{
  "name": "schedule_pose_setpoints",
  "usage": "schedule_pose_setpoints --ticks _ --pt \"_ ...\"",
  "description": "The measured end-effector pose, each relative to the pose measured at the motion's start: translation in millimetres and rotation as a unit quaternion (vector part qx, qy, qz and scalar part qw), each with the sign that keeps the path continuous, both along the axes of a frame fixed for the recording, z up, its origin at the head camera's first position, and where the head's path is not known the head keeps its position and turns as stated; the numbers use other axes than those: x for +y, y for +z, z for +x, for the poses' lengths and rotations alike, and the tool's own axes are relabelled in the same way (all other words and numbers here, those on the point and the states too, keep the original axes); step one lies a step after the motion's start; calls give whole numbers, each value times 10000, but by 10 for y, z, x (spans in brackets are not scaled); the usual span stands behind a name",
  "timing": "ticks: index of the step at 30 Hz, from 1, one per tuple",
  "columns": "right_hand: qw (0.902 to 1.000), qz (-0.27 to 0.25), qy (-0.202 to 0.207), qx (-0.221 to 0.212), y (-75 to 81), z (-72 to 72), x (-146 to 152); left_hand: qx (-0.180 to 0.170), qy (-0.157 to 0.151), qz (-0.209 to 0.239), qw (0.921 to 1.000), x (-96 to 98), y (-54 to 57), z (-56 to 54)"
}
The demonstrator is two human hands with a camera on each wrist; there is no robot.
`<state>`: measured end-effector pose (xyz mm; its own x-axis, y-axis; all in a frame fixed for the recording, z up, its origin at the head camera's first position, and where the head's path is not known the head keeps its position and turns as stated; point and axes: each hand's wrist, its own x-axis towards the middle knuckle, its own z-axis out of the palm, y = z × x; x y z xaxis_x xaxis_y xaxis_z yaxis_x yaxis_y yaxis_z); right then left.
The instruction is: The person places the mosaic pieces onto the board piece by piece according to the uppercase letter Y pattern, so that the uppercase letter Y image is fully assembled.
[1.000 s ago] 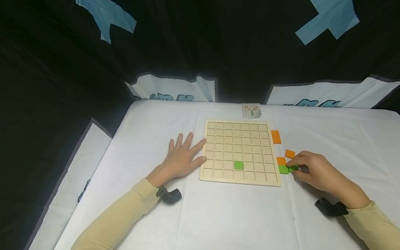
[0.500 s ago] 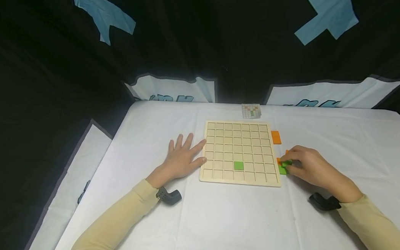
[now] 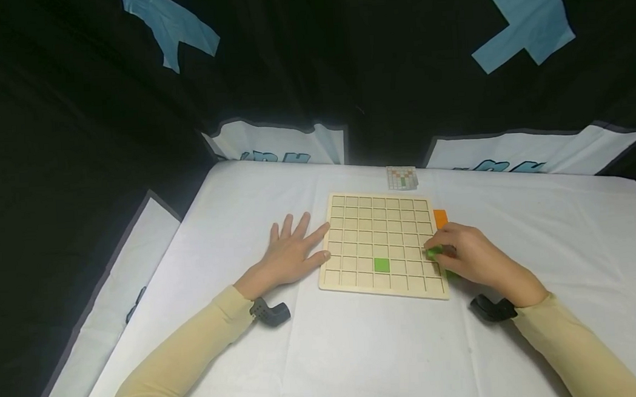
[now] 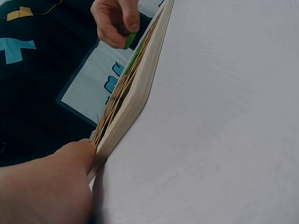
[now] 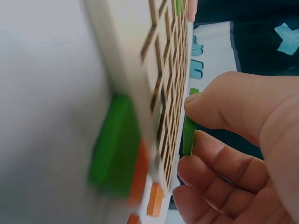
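Note:
My right hand (image 3: 466, 253) pinches a green square tile (image 5: 189, 128) between thumb and fingers, over the right edge of the wooden grid board (image 3: 378, 292). In the right wrist view the tile is held on edge, above the board's cells. Another green tile (image 3: 381, 265) sits in a cell near the board's front. My left hand (image 3: 285, 255) lies flat with fingers spread, its thumb and index fingertip at the board's left edge. In the left wrist view, the thumb (image 4: 77, 156) touches the board's side.
Orange tiles (image 3: 440, 218) lie against the board's right side. A green tile (image 5: 114, 149) and an orange tile (image 5: 138, 172) show beside the board, below my right hand. A small printed pattern card (image 3: 402, 178) lies behind the board on the white cloth.
My right hand has picked up the green tile from beside the board and carried it left, over the board's right edge. The left hand stays in place.

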<state>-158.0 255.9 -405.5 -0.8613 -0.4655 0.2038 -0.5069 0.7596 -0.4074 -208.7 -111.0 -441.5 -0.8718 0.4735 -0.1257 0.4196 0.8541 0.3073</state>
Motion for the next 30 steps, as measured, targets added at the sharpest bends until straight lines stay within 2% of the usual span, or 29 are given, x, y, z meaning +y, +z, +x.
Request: schedule_pose_setpoints --ticks 6,15,30 --pt "9998 19 62 -162 37 -101 -136 -35 -6 -10 10000 0 8 7" --pt "9992 -126 314 -213 4 -260 -332 -2 1 -15 10000 0 -8 -6" --pt "9981 -82 571 -234 -5 -333 -571 -28 -8 -23 10000 -3 3 -5"
